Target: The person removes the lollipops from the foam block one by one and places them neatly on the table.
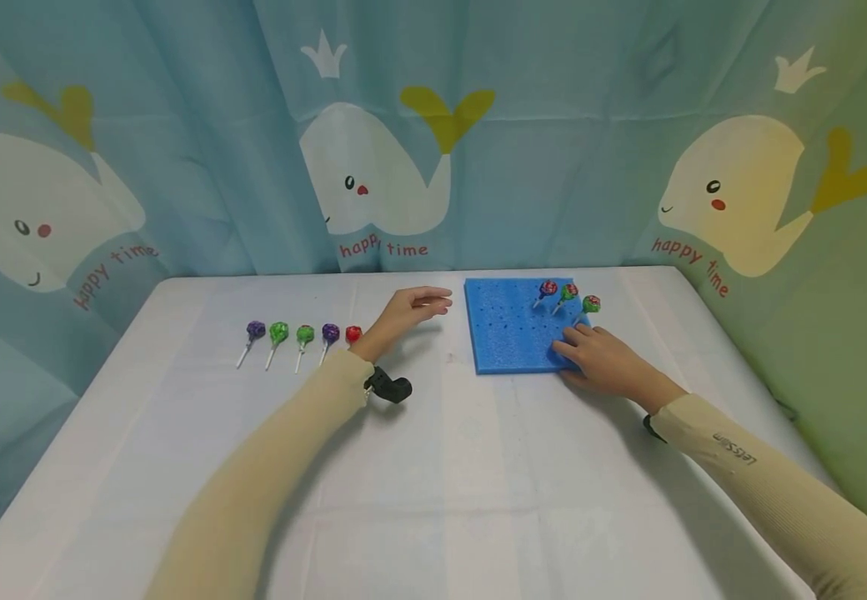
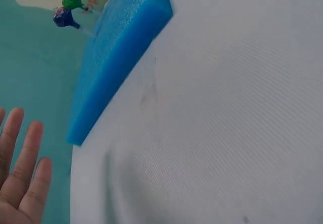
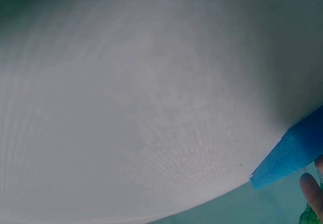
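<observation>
My left hand hovers over the table left of the blue foam board, its fingers extended and holding nothing. Some of those fingers also show in the left wrist view. At the board's front right corner, my right hand grips the edge, fingers bent over the top and thumb low at the front. Three lollipops stand in the board's right side: a purple-red one, a green-red one and another green one, just beyond the right hand. Small holes dot the board's top.
On the left, several lollipops lie in a row, among them a purple one, a green one and a red one partly behind the left wrist. A whale-print curtain hangs behind the white table.
</observation>
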Demonstrator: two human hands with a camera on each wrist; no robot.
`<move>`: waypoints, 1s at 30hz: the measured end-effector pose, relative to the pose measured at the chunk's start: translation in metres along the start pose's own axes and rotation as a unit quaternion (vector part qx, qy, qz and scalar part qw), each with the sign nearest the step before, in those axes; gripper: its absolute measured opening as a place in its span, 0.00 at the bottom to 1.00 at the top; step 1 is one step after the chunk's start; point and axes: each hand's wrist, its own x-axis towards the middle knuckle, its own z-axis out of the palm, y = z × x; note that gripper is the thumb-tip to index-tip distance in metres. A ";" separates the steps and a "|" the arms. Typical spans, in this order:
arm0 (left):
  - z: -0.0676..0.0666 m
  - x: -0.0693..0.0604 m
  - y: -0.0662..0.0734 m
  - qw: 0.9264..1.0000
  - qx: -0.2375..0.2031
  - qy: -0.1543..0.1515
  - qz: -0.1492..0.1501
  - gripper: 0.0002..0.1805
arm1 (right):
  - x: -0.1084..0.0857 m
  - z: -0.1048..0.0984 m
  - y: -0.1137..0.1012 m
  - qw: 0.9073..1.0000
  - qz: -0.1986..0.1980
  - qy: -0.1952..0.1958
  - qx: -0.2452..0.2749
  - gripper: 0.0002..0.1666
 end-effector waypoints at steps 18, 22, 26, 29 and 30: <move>0.049 0.056 0.023 0.999 0.043 -0.003 -0.007 0.20 | 0.000 0.000 0.002 1.000 0.002 -0.009 -0.008 0.21; 0.061 0.066 0.024 0.998 0.055 -0.001 -0.010 0.20 | 0.001 0.001 0.002 1.000 0.005 -0.017 -0.010 0.21; 0.073 0.072 0.023 0.999 0.051 -0.003 -0.019 0.20 | 0.001 0.000 0.001 1.000 0.009 -0.021 -0.008 0.21; 0.079 0.076 0.024 0.999 0.038 -0.001 -0.022 0.20 | 0.002 -0.001 -0.001 1.000 0.012 -0.022 -0.006 0.21; 0.082 0.077 0.024 0.999 0.034 -0.003 -0.020 0.20 | 0.002 -0.001 -0.001 1.000 0.014 -0.022 -0.004 0.20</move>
